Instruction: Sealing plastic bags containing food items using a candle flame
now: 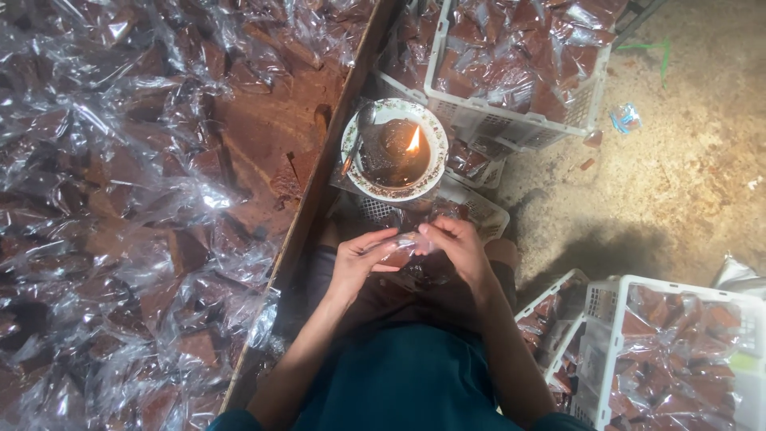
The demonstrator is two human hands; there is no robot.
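Observation:
My left hand (359,259) and my right hand (455,247) meet over my lap, and together they pinch a small clear plastic packet (403,247) with a brown piece inside. Just beyond the hands stands a patterned bowl (395,191) with dark wax and a burning flame (413,140); a metal spoon (357,136) leans on its left rim. The bowl rests on an upturned white crate (479,209).
A big heap of clear-wrapped brown pieces (136,207) fills a wooden-edged tray (319,191) on the left. White plastic crates of packed pieces stand at the top (511,120) and at the lower right (678,343). Bare sandy floor (678,183) lies to the right.

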